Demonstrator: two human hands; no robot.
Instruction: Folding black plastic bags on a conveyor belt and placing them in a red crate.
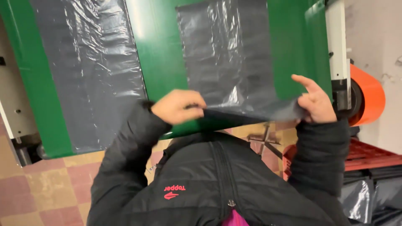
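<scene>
Nearest the camera is the person's black padded zip-up jacket [217, 184]. Just beyond it, the left hand [179, 106] is curled shut, pinching the near edge of a thin dark grey plastic bag [228, 54]. The right hand [315, 101] grips the same edge at its other corner, forefinger raised. The bag lies flat on a shiny green conveyor belt [161, 50], beside a second grey plastic bag [92, 62]. An orange roller [368, 98] sits at the right.

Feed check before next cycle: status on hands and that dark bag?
Left hand pinching near edge of grey plastic bag. Right hand gripping its other corner, forefinger raised. Bag lying on green conveyor belt, second bag beside it. Nothing in the way.
</scene>
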